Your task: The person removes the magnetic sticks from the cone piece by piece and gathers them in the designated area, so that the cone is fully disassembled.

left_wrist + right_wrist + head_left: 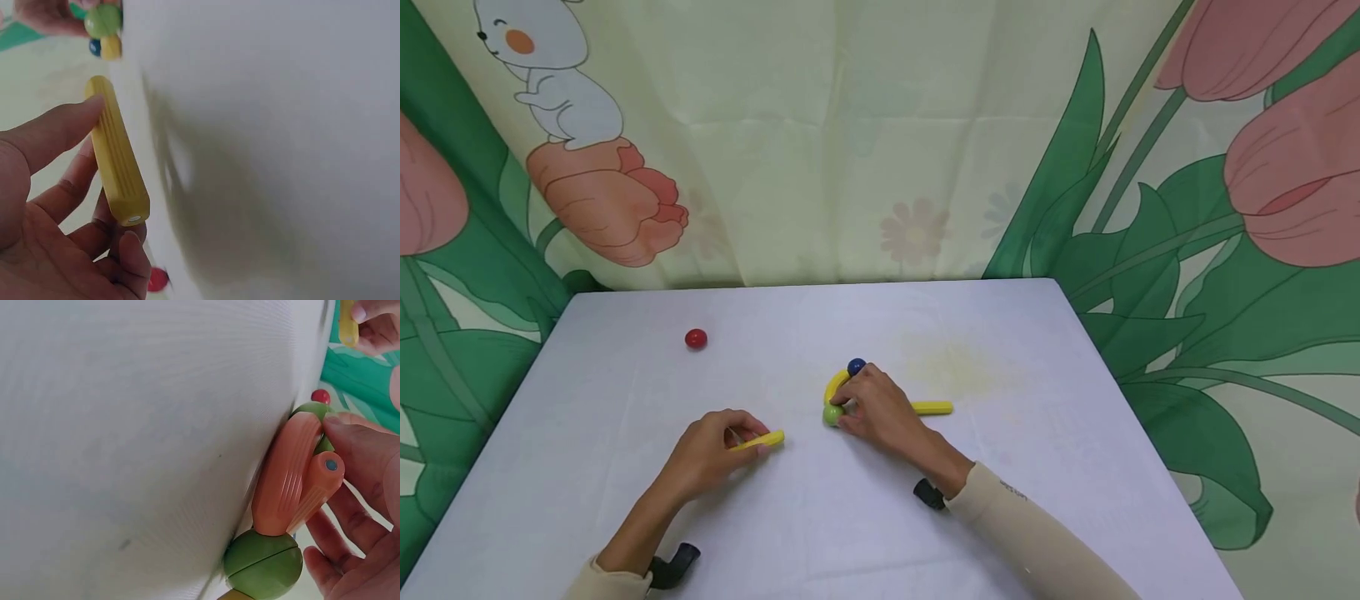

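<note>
A straight yellow ribbed building rod [119, 156], with a small metal disc in its end, is pinched by my left hand [709, 454] just above the table. My right hand [887, 417] holds a green ball [832, 415] between thumb and fingers. From that ball a curved yellow rod [835, 385] runs towards a blue ball [857, 366]. In the right wrist view, a curved orange rod [284, 478] and a second orange rod [319, 487] lie under this hand, mostly hidden from the head view. Another green ball [264, 564] sits at the curved orange rod's near end.
A red ball [696, 339] lies alone at the table's back left. Another yellow rod [932, 407] sticks out to the right of the right hand. Black wrist mounts [674, 567] show at both wrists. A printed curtain [790, 167] hangs behind the white table [587, 400].
</note>
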`<state>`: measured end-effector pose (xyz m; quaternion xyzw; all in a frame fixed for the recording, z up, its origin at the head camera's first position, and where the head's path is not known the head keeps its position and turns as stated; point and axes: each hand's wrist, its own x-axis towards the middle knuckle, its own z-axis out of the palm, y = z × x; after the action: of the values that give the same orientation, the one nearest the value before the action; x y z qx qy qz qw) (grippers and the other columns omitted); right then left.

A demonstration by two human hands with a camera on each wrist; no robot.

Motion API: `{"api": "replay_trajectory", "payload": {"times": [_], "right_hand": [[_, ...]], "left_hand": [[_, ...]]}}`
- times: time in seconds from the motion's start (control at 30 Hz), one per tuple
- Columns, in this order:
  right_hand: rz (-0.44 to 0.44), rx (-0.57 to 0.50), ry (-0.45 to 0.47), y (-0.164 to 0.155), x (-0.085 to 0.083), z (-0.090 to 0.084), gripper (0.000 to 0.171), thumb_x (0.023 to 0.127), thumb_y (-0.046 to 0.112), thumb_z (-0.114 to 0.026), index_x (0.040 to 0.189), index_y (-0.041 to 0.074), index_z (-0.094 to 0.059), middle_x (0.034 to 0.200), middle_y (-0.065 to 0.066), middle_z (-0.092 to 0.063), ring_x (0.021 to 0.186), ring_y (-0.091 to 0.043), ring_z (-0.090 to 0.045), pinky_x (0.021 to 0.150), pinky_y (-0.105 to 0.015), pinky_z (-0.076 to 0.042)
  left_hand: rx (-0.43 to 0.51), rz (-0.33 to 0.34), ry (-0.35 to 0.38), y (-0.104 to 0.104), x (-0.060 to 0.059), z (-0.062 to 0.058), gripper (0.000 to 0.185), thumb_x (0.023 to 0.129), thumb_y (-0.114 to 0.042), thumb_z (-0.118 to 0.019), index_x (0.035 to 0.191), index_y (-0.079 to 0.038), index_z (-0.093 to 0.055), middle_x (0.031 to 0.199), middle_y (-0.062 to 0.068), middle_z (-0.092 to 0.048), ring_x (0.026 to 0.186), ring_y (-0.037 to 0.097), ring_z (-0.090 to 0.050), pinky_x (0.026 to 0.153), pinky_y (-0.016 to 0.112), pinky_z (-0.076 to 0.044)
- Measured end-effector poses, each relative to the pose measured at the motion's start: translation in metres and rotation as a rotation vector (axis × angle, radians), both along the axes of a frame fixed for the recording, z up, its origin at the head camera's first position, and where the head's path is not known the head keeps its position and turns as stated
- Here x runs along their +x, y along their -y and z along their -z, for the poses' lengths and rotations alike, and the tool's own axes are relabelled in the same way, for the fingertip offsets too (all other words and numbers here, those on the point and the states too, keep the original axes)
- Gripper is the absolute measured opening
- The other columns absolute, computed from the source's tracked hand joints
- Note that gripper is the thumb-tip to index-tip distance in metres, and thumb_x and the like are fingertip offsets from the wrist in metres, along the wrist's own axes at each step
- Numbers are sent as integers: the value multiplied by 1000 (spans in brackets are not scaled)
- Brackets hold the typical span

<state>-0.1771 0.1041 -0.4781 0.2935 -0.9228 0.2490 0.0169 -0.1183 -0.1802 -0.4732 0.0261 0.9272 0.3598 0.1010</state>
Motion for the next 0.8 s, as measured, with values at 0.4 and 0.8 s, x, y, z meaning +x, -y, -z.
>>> {"api": "replay_trajectory", "payload": {"times": [0.4, 0.8], "right_hand": [[0, -3, -16, 0, 1, 0, 24, 83, 15, -91, 106, 16, -84, 103, 7, -81, 100, -13, -58, 86, -27, -51], [15, 13, 1, 1, 2, -2, 25, 84, 17, -92, 108, 16, -84, 105, 7, -81, 101, -13, -57, 85, -27, -51]], "left_hand": [[-138, -84, -117, 72, -2, 6, 26, 85, -16, -90, 109, -11, -81, 109, 14, -73, 100, 30, -61, 76, 31, -51], [-214, -106, -148, 121, -6, 8, 24, 85, -9, -88, 108, -7, -79, 113, 23, -72, 104, 39, -59, 78, 39, -51]]}}
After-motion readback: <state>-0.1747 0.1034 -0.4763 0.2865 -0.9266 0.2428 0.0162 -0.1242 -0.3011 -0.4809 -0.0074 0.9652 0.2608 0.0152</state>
